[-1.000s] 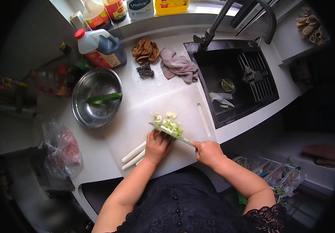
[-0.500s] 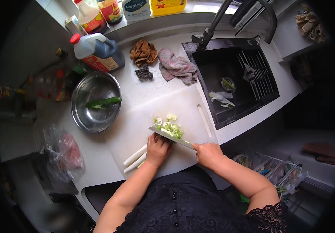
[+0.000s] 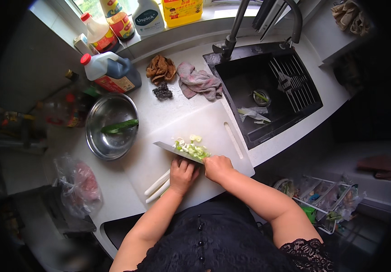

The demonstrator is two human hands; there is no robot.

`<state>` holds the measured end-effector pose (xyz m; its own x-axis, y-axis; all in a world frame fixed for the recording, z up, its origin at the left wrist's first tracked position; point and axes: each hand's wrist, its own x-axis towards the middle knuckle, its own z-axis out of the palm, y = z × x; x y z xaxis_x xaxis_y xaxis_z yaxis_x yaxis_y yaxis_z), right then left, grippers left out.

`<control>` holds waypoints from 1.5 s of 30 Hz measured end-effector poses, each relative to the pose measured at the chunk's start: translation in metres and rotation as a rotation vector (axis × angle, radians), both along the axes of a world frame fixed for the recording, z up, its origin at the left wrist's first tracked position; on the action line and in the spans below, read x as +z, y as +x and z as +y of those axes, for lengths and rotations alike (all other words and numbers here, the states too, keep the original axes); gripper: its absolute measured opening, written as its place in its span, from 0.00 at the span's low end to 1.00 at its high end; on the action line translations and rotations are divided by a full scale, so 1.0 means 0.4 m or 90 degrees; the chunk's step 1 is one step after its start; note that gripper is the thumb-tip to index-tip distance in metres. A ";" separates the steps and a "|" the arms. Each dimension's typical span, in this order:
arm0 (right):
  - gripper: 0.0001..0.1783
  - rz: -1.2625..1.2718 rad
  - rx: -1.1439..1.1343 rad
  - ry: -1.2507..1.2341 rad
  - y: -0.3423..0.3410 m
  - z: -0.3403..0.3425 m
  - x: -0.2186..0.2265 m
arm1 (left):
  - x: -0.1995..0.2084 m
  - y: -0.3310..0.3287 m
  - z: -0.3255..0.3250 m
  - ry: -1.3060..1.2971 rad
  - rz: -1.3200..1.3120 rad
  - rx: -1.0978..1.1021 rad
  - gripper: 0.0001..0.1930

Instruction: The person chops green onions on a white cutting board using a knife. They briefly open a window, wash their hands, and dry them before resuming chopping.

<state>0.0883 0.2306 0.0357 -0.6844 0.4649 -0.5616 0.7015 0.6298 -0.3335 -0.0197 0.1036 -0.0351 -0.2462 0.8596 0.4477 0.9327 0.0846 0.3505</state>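
- A very dark, near-black top [image 3: 173, 242] with a faint bluish tint covers the torso.
- A row of buttons [image 3: 200, 243], small, round, dark and glossy, runs down the front.
- Either side of the buttons, the cloth carries a tone-on-tone floral lace pattern.
- Beyond the far end of the buttons, the dark cloth looks smoother and plainer.
- Right of the buttons, a short sleeve [image 3: 308, 254] of black openwork lace ends in a scalloped edge.
- Left of the buttons, the other sleeve is mostly cut off.
- On both sides of the buttons, the forearms [image 3: 261, 195] are bare, as are the left hand [image 3: 183, 177] and right hand [image 3: 218, 169].
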 end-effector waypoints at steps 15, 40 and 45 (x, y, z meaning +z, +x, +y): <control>0.16 0.150 -0.079 0.052 0.099 0.009 0.009 | 0.022 -0.001 -0.032 -0.049 -0.050 -0.034 0.24; 0.18 0.104 -0.083 0.058 0.098 0.035 0.041 | 0.017 0.005 -0.031 -0.035 -0.028 -0.025 0.24; 0.15 0.026 -0.054 0.057 0.088 0.048 0.023 | 0.016 0.008 -0.038 -0.039 -0.023 -0.022 0.23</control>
<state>0.1234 0.2497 0.0449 -0.6624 0.5691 -0.4872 0.7402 0.5975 -0.3084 -0.0165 0.0886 -0.0286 -0.2311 0.8934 0.3853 0.9222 0.0750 0.3794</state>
